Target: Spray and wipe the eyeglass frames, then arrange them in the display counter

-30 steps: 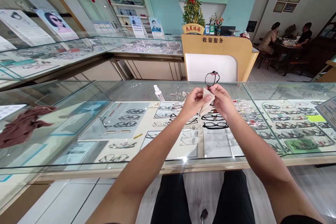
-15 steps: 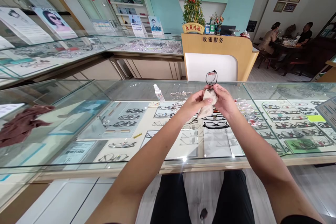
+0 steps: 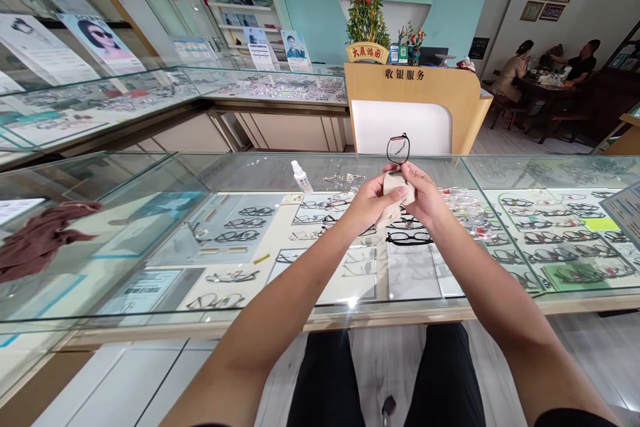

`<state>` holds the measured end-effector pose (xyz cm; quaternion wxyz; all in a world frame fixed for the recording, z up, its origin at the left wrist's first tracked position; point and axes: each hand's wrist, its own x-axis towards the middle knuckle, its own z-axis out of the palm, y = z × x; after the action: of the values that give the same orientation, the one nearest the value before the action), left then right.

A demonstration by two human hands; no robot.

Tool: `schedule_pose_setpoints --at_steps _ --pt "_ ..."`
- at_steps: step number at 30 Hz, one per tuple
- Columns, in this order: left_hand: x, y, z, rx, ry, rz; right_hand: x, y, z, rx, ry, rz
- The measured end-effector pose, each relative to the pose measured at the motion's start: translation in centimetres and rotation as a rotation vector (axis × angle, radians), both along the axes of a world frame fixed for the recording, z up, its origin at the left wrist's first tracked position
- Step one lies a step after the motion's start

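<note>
A pair of dark-framed eyeglasses (image 3: 399, 149) is held up over the glass counter, one lens standing above my fingers. My left hand (image 3: 371, 203) is closed around a pale cleaning cloth (image 3: 391, 213), which wraps the lower lens, its thumb pressing the cloth. My right hand (image 3: 424, 193) grips the eyeglasses near the middle of the frame, fingers closed. The cloth and fingers hide most of the lower lens. Left of my hands a white spray bottle (image 3: 301, 177) stands on the counter, and thin-framed glasses (image 3: 344, 179) lie between.
Beneath my arms, the glass display counter (image 3: 320, 307) holds rows of glasses, including a black pair (image 3: 410, 239). A brown cloth (image 3: 45, 240) lies at the left. Beyond stands a wooden service desk (image 3: 470, 100). Two people (image 3: 513, 70) sit at a table at the back right.
The eyeglasses have shifted slightly left and turned a little. My left thumb and the cloth have moved slightly over the lower lens. A seated person in the background has raised an arm.
</note>
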<state>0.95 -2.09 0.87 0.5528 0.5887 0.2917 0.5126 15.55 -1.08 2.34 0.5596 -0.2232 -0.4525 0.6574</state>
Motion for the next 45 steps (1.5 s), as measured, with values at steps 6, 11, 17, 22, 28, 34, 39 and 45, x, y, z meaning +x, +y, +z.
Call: schedule_pose_setpoints --at_steps 6,11,17,22,28,34,39,45 --pt "0.5 -0.4 0.1 0.047 -0.016 0.157 -0.6 -0.6 0.2 -0.005 -0.007 -0.008" --pt "0.6 -0.6 0.1 0.095 -0.007 0.295 -0.7 -1.3 0.6 -0.01 -0.019 0.02" --pt "-0.2 0.0 0.1 0.14 0.029 0.198 -0.2 -0.8 0.8 0.012 -0.007 -0.025" --pt "-0.9 0.4 0.7 0.147 0.072 0.045 0.4 0.1 0.5 -0.007 -0.005 -0.052" --pt "-0.5 0.0 0.6 0.096 0.034 0.09 0.0 0.3 -0.1 -0.033 0.002 -0.04" --pt "-0.2 0.0 0.2 0.12 0.014 0.321 -1.0 -0.6 -0.3 -0.052 0.005 -0.049" --pt "-0.7 0.7 0.1 0.083 0.018 0.259 -0.9 -0.6 0.1 -0.028 0.008 -0.066" --pt "-1.7 2.3 -1.0 -0.023 -0.014 0.174 1.0 0.4 0.6 0.078 -0.093 -0.12"
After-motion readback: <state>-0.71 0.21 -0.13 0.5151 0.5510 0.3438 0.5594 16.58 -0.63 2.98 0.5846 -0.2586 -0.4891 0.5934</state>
